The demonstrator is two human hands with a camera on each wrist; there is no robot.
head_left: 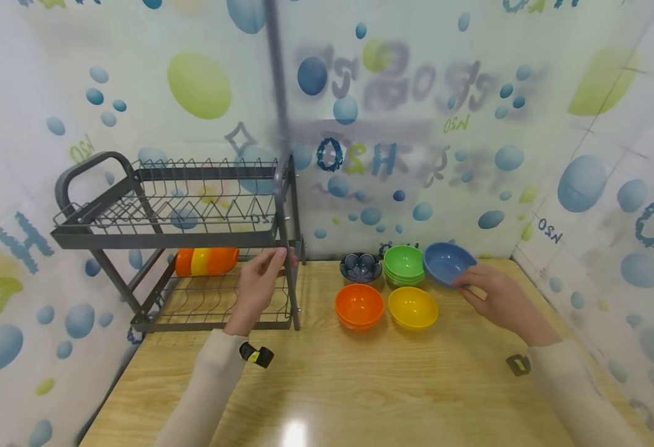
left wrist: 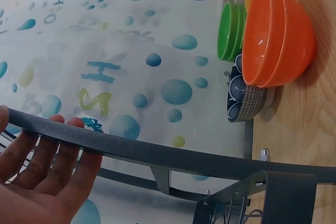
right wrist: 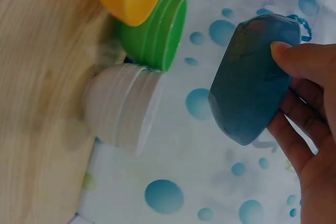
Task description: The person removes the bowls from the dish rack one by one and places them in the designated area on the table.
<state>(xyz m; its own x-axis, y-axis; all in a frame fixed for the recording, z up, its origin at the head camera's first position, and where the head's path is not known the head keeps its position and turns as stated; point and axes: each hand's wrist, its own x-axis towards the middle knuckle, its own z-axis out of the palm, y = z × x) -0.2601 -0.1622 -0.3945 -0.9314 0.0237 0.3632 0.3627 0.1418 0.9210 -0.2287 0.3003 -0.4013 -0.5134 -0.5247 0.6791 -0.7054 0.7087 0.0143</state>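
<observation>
My right hand (head_left: pixel 491 295) pinches a blue bowl (head_left: pixel 446 264) by its rim, thumb on one side and fingers on the other; the right wrist view shows the bowl (right wrist: pixel 254 80) held off the table. My left hand (head_left: pixel 259 282) grips the upright post of a dark two-tier dish rack (head_left: pixel 170 239), its fingers (left wrist: pixel 65 166) behind the bar. Near the blue bowl stand stacked green bowls (head_left: pixel 404 263), a yellow bowl (head_left: pixel 413 308), stacked orange bowls (head_left: pixel 360 305) and a dark patterned bowl (head_left: pixel 361 268). Stacked white bowls (right wrist: pixel 123 108) show in the right wrist view, mostly hidden in the head view.
On the rack's lower tier, orange and yellow bowls (head_left: pixel 206 261) lie on their sides at the back left. Wire rows line the upper tier. A patterned curtain (head_left: pixel 416 155) rises behind the wooden table (head_left: pixel 360 391) and along both sides.
</observation>
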